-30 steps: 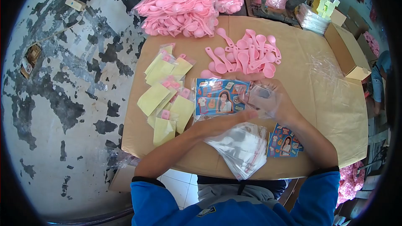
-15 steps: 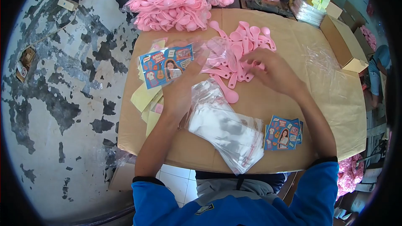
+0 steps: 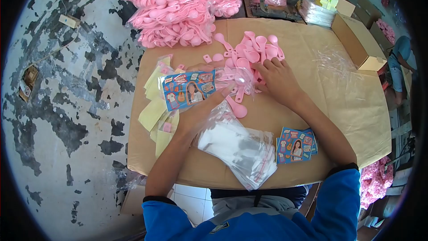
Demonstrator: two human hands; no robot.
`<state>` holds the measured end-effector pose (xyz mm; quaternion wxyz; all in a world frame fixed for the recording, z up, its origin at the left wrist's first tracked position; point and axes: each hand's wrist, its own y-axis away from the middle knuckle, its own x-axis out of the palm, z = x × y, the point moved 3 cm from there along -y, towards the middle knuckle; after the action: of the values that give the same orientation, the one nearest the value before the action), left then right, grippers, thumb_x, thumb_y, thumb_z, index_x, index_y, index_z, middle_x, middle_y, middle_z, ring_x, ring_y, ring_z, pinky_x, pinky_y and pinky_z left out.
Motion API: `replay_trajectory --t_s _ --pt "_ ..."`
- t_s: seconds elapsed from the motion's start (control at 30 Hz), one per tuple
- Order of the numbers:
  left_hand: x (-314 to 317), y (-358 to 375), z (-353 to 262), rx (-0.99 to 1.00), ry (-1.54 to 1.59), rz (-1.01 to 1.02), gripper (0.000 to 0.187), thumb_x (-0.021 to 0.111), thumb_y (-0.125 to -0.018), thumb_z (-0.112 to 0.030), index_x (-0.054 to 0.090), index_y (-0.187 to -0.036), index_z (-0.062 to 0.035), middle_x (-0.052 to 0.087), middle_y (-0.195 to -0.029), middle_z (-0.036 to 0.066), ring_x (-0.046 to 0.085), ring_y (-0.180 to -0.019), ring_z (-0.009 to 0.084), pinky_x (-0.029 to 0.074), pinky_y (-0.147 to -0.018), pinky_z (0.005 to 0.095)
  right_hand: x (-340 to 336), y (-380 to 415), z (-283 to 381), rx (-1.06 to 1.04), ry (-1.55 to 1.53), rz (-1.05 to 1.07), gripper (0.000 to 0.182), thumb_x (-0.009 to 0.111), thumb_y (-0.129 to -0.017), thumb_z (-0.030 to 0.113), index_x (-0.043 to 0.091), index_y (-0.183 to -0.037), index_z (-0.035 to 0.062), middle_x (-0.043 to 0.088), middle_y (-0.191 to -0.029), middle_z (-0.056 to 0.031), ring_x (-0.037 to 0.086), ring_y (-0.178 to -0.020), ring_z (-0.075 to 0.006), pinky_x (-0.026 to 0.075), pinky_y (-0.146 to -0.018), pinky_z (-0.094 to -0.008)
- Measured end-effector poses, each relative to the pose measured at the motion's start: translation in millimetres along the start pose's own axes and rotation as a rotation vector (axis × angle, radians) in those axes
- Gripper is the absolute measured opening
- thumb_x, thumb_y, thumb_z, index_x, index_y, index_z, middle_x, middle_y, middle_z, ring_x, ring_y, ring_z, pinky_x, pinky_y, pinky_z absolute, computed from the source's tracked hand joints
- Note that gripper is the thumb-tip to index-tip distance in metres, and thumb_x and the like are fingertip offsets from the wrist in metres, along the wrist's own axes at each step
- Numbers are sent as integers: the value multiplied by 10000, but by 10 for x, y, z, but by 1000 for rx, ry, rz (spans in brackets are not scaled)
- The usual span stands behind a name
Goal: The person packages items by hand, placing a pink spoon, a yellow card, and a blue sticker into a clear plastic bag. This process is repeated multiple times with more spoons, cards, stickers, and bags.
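Note:
My left hand (image 3: 209, 100) is closed on a clear plastic bag (image 3: 238, 76) with a blue printed card (image 3: 189, 88) in it, its open end toward the pink spoons. My right hand (image 3: 277, 80) reaches over the right side of the loose pink spoons (image 3: 249, 53); its fingertips are bent down at the spoons and the bag's mouth, and what they hold is hidden. One spoon (image 3: 236, 108) lies just below the bag. Nearer me is a stack of empty clear bags (image 3: 240, 145), with a small pile of blue cards (image 3: 294, 145) to its right.
Yellow packets (image 3: 154, 115) lie at the table's left. Big bags of pink spoons (image 3: 171, 9) stand at the back left. An open cardboard box (image 3: 359, 44) and plastic-wrapped stacks (image 3: 317, 11) are at the back right. Another person (image 3: 400, 69) is at the far right.
The card in its bag has moved down and right with my left hand, its open end now at the spoons. My right hand has lowered onto the spoons beside it.

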<state>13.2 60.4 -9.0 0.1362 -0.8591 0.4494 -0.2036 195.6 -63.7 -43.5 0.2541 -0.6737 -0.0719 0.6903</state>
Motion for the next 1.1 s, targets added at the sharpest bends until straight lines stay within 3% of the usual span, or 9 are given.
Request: replay_trajectory --t_s 0.17,0.27,0.37,0.47,0.57,0.67,0.87,0.97,1.1 --pt "4 -1 5 -42 0 -7 511 734 -756 42 472 -1188 -34 551 -1241 159 542 -1157 222 462 -981 354 -20 6 -79 79 27 -9 253 670 -809 209 629 -1036 105 554 -987 -114 508 -995 -278 389 -894 -424" --pt "-41 -2 36 -47 -42 -52 522 736 -760 30 467 -1203 -38 536 -1263 162 550 -1144 216 472 -964 354 -132 -5 -65 0 -9 -132 220 640 -845 177 630 -1034 65 594 -963 -126 551 -938 -277 431 -823 -398" --pt "-116 -37 101 -34 122 -89 523 711 -795 -1 442 -1240 -54 524 -1286 148 544 -1158 217 479 -948 348 -314 -154 -145 103 -536 -91 173 598 -894 133 627 -1013 10 624 -865 -94 580 -776 -184 453 -688 -324" --pt "-105 -54 28 -88 271 -121 516 672 -833 -17 414 -1275 -78 508 -1308 135 535 -1174 221 469 -961 346 -675 -168 -66 84 -767 17 146 559 -922 89 625 -995 -19 614 -771 -51 520 -649 -94 419 -586 -258" --pt "-123 -59 57 -86 349 -107 496 636 -858 -12 402 -1287 -99 504 -1314 130 524 -1190 224 454 -981 349 -831 -143 16 -28 -807 13 154 544 -930 84 629 -1007 -17 586 -760 -22 463 -651 -60 402 -587 -241" --pt "-71 -59 44 -58 358 -68 477 624 -866 -7 408 -1282 -100 491 -1327 137 520 -1192 226 428 -1014 356 -899 -123 237 -34 -892 79 171 549 -928 103 619 -1030 -15 607 -765 -39 509 -675 -75 407 -581 -251" --pt "72 68 105 -174 506 -46 498 638 -869 -33 397 -1303 -82 466 -1352 147 466 -1250 231 398 -1048 362 -953 -75 587 -155 -818 20 200 585 -883 53 595 -1075 -4 649 -857 -80 600 -720 -121 455 -604 -251" --pt "133 131 162 -208 612 47 515 593 -896 -8 364 -1352 -80 507 -1308 87 521 -1181 193 401 -1062 353 -1025 -72 665 -34 -838 90 164 561 -870 13 587 -1029 -17 643 -891 -91 606 -708 -134 474 -618 -248" --pt "163 88 181 -218 550 57 594 627 -903 -130 312 -1405 -80 462 -1352 118 483 -1213 210 367 -1056 332 -1075 -46 414 -3 -880 -88 191 567 -874 40 601 -1060 16 655 -826 -96 621 -663 -117 470 -580 -261"
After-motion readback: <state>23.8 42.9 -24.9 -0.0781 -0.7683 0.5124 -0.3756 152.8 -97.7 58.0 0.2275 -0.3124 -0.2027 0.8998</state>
